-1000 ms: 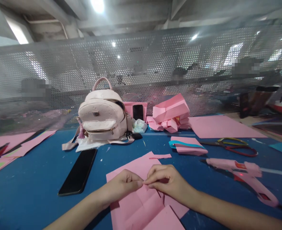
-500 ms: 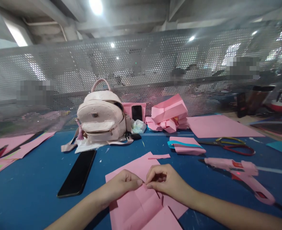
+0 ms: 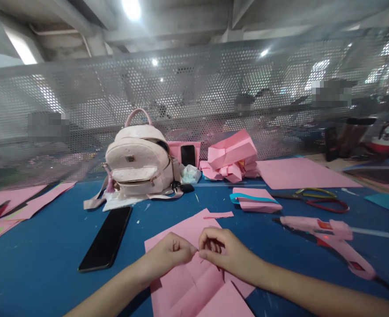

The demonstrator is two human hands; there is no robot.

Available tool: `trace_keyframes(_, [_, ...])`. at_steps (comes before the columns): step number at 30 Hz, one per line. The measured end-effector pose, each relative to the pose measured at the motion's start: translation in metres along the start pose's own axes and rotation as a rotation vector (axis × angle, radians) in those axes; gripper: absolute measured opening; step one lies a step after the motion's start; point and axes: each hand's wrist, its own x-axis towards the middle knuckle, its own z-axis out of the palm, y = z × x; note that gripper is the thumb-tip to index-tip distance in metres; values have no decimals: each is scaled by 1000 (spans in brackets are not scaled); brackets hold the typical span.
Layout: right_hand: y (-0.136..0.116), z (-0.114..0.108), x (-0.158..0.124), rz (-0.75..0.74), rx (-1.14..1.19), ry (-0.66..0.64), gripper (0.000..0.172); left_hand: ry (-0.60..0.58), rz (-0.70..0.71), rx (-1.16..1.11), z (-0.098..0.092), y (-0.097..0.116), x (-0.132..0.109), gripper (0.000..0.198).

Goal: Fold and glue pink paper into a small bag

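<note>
My left hand [image 3: 168, 256] and my right hand [image 3: 222, 255] meet fingertip to fingertip over a creased pink paper sheet [image 3: 194, 281] lying on the blue table [image 3: 49, 255]. Both hands are pinched shut at a small raised fold of the pink paper between them. The fold itself is mostly hidden by my fingers. A thin pink paper strip [image 3: 219, 215] lies just beyond the sheet.
A black phone [image 3: 106, 240] lies left of the sheet. A pink backpack [image 3: 138, 165] stands behind it. A pink glue gun [image 3: 329, 240] and scissors [image 3: 320, 200] are on the right. Folded pink paper [image 3: 234, 158] and a small stack [image 3: 255, 200] sit further back, before a perforated metal screen [image 3: 194, 101].
My right hand has curled its fingers in more and shifted slightly left; the pinch point between both hands has barely moved. Nothing else on the table has moved.
</note>
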Motion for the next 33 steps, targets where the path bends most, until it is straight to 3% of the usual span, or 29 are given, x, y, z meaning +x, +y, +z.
trace_keyframes(14, [-4, 0, 1, -49, -1, -53, 24, -52, 21, 14, -1, -1, 0, 36])
trace_keyframes(24, [-1, -5, 1, -24, 54, -105, 27, 75, 56, 21, 4, -9, 0, 41])
trace_keyframes(33, [-3, -7, 0, -56, 60, -135, 32, 34, 30, 32, 4, -12, 2, 42])
